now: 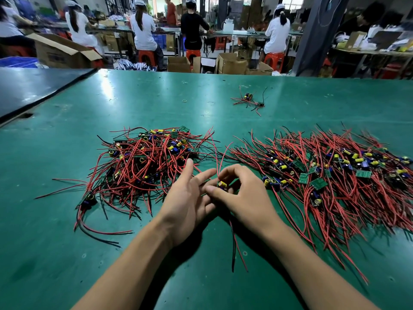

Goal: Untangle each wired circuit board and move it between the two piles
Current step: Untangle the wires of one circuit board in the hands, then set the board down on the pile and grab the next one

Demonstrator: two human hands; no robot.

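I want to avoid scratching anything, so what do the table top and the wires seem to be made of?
Table top: probably a green rubber or vinyl mat, semi-glossy; ceiling lights reflect on it as soft patches.
Wires: red and black plastic-looking insulation, smooth, bending in loose curves; the metal inside is not visible.

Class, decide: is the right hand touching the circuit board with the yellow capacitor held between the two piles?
Touching. In the head view the right hand pinches the circuit board between thumb and curled fingers.
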